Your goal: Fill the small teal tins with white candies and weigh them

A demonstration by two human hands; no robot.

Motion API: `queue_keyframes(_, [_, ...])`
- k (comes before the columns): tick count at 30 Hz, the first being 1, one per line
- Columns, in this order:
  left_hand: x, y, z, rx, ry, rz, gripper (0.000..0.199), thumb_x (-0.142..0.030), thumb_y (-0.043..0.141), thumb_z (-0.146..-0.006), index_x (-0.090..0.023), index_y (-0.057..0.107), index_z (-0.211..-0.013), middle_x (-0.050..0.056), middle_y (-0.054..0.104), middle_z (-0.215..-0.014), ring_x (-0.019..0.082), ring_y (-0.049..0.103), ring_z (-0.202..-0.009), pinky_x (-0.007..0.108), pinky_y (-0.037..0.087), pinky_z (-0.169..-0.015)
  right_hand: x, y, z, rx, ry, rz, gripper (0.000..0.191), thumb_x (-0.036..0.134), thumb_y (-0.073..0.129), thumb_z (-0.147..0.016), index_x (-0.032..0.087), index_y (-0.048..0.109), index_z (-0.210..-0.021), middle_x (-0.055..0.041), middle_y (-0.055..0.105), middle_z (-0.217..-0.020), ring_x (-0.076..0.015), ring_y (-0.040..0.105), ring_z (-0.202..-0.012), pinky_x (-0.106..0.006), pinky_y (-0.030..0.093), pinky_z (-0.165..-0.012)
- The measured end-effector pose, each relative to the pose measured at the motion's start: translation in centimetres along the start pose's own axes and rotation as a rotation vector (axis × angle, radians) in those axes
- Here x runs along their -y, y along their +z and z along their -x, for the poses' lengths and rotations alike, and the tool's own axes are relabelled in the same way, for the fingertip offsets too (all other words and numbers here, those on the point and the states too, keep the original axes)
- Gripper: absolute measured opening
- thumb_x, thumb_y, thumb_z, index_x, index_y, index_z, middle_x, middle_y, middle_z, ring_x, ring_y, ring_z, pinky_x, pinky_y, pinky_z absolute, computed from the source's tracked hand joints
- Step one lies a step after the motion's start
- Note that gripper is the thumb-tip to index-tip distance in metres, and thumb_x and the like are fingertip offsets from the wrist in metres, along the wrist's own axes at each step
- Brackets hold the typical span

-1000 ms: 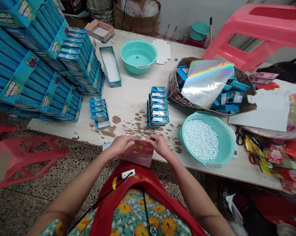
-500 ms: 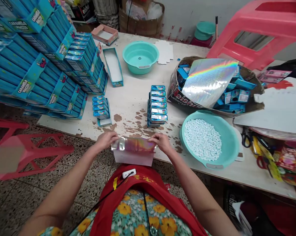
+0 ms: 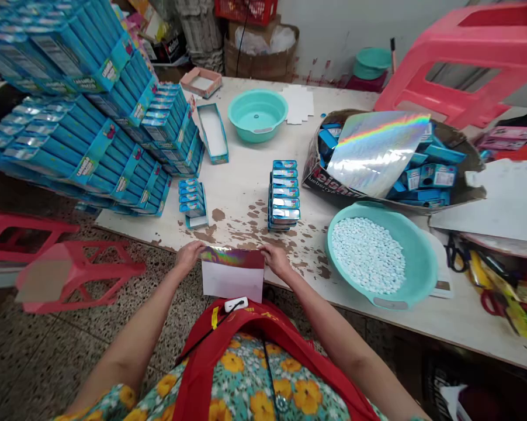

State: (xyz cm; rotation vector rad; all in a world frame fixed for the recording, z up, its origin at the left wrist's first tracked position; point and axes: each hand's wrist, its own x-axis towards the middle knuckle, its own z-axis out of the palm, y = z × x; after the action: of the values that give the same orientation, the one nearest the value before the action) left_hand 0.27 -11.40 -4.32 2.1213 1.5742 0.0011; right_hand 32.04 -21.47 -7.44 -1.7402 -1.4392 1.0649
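At the table's front edge, a sheet of shiny card [image 3: 232, 279] with a white face and a folded-over holographic strip hangs between my hands. My left hand [image 3: 189, 256] pinches its upper left corner. My right hand [image 3: 276, 259] is closed on the upper right corner. Beyond the card stand two small groups of blue boxes: a short row [image 3: 191, 199] in a tray on the left and a longer row [image 3: 285, 196] straight ahead. To the right, a turquoise basin [image 3: 421, 263] holds many small white candies [image 3: 368, 255].
Tall stacks of blue boxes [image 3: 92, 140] fill the left side. A turquoise basin [image 3: 258, 120] and a blue tray [image 3: 214, 134] lie farther back. At right is a carton [image 3: 329, 178] of blue boxes under a holographic sheet [image 3: 377, 149]. Scissors [image 3: 456, 254] lie beyond the candies; pink stools [image 3: 83, 269] stand at left.
The card has been tipped more upright, so more of its white face shows and less of the shiny strip. My hands have come slightly closer together. The view has shifted a little.
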Motion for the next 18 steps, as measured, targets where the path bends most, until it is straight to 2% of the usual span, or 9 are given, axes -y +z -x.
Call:
queue_keyframes(3, [0.3, -0.9, -1.5, 0.024, 0.011, -0.031, 0.027, -0.035, 0.044, -0.084, -0.022, 0.067, -0.086, 0.005, 0.069, -0.085, 0.022, 0.060, -0.082, 0.029, 0.042, -0.073, 0.3, 0.3, -0.4, -0.036, 0.018, -0.006, 0.018, 0.021, 0.056, -0.079, 0.022, 0.071, -0.088, -0.0028, 0.074, -0.084, -0.0209, 0.067, -0.078, -0.031, 0.050, -0.074])
queue_keyframes(5, [-0.7, -1.5, -2.5, -0.015, 0.033, -0.060, 0.026, -0.034, 0.046, -0.083, -0.022, 0.068, -0.092, 0.007, 0.069, -0.095, 0.026, 0.059, -0.094, 0.034, 0.042, -0.082, 0.3, 0.4, -0.9, -0.078, 0.041, -0.011, 0.018, 0.023, 0.054, -0.080, 0.022, 0.071, -0.088, -0.0025, 0.073, -0.081, -0.0195, 0.067, -0.074, -0.029, 0.050, -0.069])
queue_keyframes(7, [-3.2, -1.5, -3.5, -0.095, 0.120, -0.081, 0.030, -0.034, 0.046, -0.085, -0.021, 0.065, -0.105, 0.010, 0.064, -0.112, 0.028, 0.052, -0.110, 0.040, 0.035, -0.095, 0.2, 0.5, -1.4, -0.123, 0.064, -0.010, 0.019, 0.025, 0.053, -0.081, 0.021, 0.070, -0.087, -0.0024, 0.073, -0.079, -0.0189, 0.066, -0.071, -0.029, 0.051, -0.066])
queue_keyframes(9, [-6.8, -0.7, -4.5, -0.111, 0.275, -0.068, 0.037, -0.039, 0.044, -0.087, -0.021, 0.059, -0.116, 0.010, 0.060, -0.123, 0.027, 0.046, -0.119, 0.041, 0.028, -0.103, 0.1, 0.6, -2.0, -0.159, 0.077, -0.004, 0.018, 0.025, 0.053, -0.081, 0.021, 0.070, -0.086, -0.0026, 0.073, -0.079, -0.0188, 0.066, -0.070, -0.029, 0.051, -0.065])
queue_keyframes(11, [-10.7, 0.8, -5.5, 0.036, 0.406, -0.019, 0.041, -0.044, 0.045, -0.088, -0.021, 0.057, -0.120, 0.010, 0.059, -0.125, 0.026, 0.046, -0.121, 0.041, 0.028, -0.103, 0.1, 0.7, -2.3, -0.186, 0.079, 0.007, 0.017, 0.025, 0.054, -0.081, 0.022, 0.070, -0.086, -0.0026, 0.073, -0.081, -0.0188, 0.067, -0.071, -0.029, 0.051, -0.066])
queue_keyframes(14, [-14.7, 3.5, -7.3, 0.324, 0.424, 0.028, 0.034, -0.042, 0.043, -0.089, -0.021, 0.065, -0.105, 0.008, 0.068, -0.105, 0.024, 0.059, -0.101, 0.034, 0.040, -0.088, 0.2, 0.8, -2.3, -0.228, 0.082, 0.037, 0.016, 0.023, 0.054, -0.082, 0.022, 0.070, -0.087, -0.0014, 0.073, -0.084, -0.0179, 0.067, -0.074, -0.028, 0.051, -0.069])
queue_keyframes(16, [-15.5, 4.9, -8.5, 0.411, 0.413, 0.027, 0.033, -0.038, 0.040, -0.090, -0.021, 0.069, -0.091, 0.006, 0.070, -0.089, 0.021, 0.062, -0.086, 0.029, 0.042, -0.076, 0.2, 1.0, -2.2, -0.271, 0.095, 0.071, 0.017, 0.021, 0.053, -0.084, 0.022, 0.069, -0.090, -0.0016, 0.072, -0.084, -0.0176, 0.066, -0.075, -0.029, 0.051, -0.071])
queue_keyframes(18, [-15.2, 5.8, -9.7, 0.444, 0.416, 0.027, 0.032, -0.034, 0.040, -0.090, -0.021, 0.069, -0.088, 0.005, 0.070, -0.085, 0.019, 0.062, -0.081, 0.026, 0.042, -0.071, 0.3, 1.2, -2.1, -0.324, 0.111, 0.118, 0.019, 0.021, 0.053, -0.085, 0.021, 0.069, -0.096, -0.0042, 0.071, -0.088, -0.0191, 0.065, -0.081, -0.031, 0.051, -0.076])
